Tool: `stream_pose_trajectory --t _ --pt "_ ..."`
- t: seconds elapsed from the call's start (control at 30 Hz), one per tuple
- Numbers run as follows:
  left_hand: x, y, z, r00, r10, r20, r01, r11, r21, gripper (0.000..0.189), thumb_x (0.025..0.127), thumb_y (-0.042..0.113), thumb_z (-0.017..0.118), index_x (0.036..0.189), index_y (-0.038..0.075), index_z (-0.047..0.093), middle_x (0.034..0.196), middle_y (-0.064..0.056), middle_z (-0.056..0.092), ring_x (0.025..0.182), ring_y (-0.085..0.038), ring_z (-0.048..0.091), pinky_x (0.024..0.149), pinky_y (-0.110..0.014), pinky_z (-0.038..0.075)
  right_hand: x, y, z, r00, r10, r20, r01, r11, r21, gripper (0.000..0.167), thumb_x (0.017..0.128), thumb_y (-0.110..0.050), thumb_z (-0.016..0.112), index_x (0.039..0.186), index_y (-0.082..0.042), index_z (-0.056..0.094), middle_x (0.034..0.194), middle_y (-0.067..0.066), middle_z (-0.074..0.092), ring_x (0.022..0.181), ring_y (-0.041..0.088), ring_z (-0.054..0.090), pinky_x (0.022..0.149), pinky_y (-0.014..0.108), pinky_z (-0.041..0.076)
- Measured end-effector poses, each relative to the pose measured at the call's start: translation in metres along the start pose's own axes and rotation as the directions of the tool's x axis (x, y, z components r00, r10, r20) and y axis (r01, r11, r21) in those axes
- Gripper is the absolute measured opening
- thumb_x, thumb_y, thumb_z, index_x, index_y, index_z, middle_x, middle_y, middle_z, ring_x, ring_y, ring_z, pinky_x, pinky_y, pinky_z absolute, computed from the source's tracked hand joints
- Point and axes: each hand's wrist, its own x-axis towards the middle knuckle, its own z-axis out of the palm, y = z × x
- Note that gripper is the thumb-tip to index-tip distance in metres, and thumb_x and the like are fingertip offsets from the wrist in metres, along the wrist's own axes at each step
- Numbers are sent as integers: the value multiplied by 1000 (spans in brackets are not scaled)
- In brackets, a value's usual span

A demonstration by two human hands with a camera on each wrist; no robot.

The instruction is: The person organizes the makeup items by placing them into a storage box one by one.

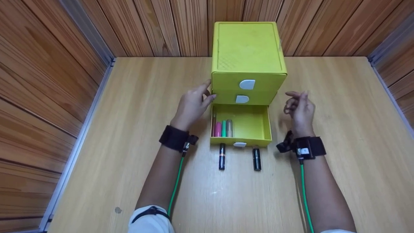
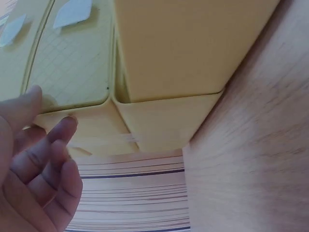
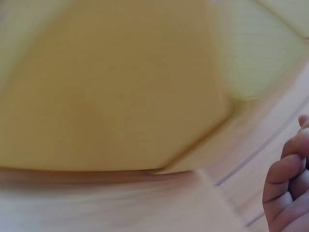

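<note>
A yellow drawer cabinet stands against the back wall, its bottom drawer pulled out. My left hand is at the cabinet's left side, thumb by the front face and fingertips right at the side wall. Its relaxed fingers show in the left wrist view. My right hand hovers to the right of the cabinet, fingers loosely curled, holding nothing. In the open drawer stand a pink tube, a green tube, a grey tube and a brown stick.
Two black lipstick-like tubes lie on the wooden table in front of the drawer, the left tube with a coppery band, the right tube plain. Wood-panelled walls enclose the table at back and sides. Green cables run along both forearms.
</note>
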Motion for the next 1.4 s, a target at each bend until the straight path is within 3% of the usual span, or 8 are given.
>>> stream_pose_trajectory --t 0.07,0.17,0.3,0.43,0.57,0.67,1.1,1.4 --pt "0 -2 1 1000 -3 2 3 1000 23 52 96 32 62 141 8 50 103 -5 70 75 -12 63 64 -21 51 -1 -12 -4 1000 -4 -5 4 1000 -16 53 103 -33 44 105 17 61 67 10 54 54 17 51 51 23 46" --pt "0 -2 1 1000 -4 11 4 999 42 49 97 32 60 139 7 53 113 -9 69 92 -16 66 76 -22 53 -5 -26 -12 999 1 33 9 953 -304 48 101 -33 52 103 14 63 69 11 55 58 17 52 54 22 47" --pt "2 -3 -1 1000 1 6 -1 1000 31 48 97 32 60 136 5 54 115 -11 68 89 -15 66 76 -21 52 -15 -34 -21 995 50 84 33 632 -774 43 96 -43 59 103 -3 70 76 8 60 65 18 54 54 23 45" --pt "6 -5 -1 1000 -10 0 10 1000 2 50 96 30 62 138 4 52 111 -9 69 76 -10 62 67 -18 49 -27 -33 -30 986 128 108 58 342 -938 45 93 -51 59 107 -9 69 78 7 62 64 21 54 52 30 43" --pt "11 -7 1 1000 -1 -1 1 999 -41 55 96 27 63 144 6 46 101 -5 69 67 -9 57 59 -20 48 -38 -32 -38 963 248 106 62 178 -982 60 93 -56 56 124 -4 61 83 10 65 67 26 57 58 39 44" --pt "12 -8 2 1000 3 -17 -4 998 -58 58 96 25 63 147 8 41 99 -4 68 66 -9 56 59 -21 48 -41 -33 -40 938 326 114 79 118 -990 71 92 -59 56 133 -1 53 88 13 66 74 29 60 64 45 46" --pt "13 -12 -7 996 -26 -84 24 999 -26 56 95 21 65 144 5 44 129 -13 60 108 -20 63 95 -24 46 -47 -32 -28 900 408 153 113 121 -986 49 93 -40 63 128 -6 57 60 0 50 51 19 46 48 34 37" --pt "12 -14 -5 995 -7 -99 6 1000 -16 53 95 23 65 141 5 48 111 -10 68 90 -16 65 80 -22 50 -44 -48 -8 911 354 211 45 422 -905 57 92 -47 64 135 -12 54 82 7 64 63 22 55 49 29 42"
